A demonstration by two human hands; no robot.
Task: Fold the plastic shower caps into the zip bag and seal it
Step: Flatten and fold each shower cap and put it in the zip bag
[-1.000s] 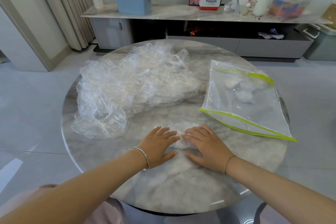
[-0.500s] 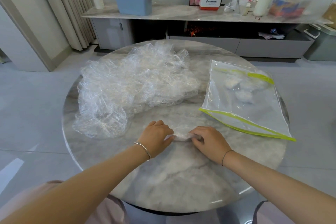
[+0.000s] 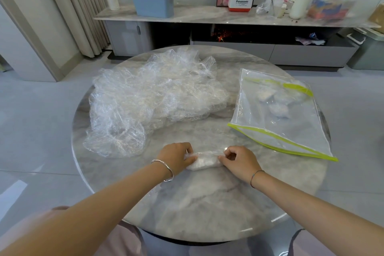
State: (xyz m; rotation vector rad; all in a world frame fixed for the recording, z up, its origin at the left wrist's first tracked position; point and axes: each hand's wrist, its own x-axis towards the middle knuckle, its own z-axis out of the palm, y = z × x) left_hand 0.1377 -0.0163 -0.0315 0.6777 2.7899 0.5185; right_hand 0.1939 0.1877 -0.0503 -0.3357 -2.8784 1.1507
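Down at the near middle of the round marble tabletop lay a folded shower cap, pressed into a small whitish bundle and held at both ends. The left hand gripped its left end, fingers curled round the plastic, with a silver bangle on that wrist. The right hand pinched the right end, its fingers bent and gathered at the edge of the bundle, with a thin bracelet on that wrist. The bundle rested on the tabletop between the two hands.

Beyond the left hand, a large loose pile of clear shower caps sprawled across the left and middle of the tabletop, crumpled and unfolded, apart from the bundle. To the right lay the zip bag, flat and apart from both hands. Its green-edged mouth faced the near side, and the two strips stood apart, unsealed. A few small folded caps sat inside it toward the far end.

Behind the tabletop ran a low sideboard carrying a blue lidded box, a small red and white Panasonic box and a white roll.
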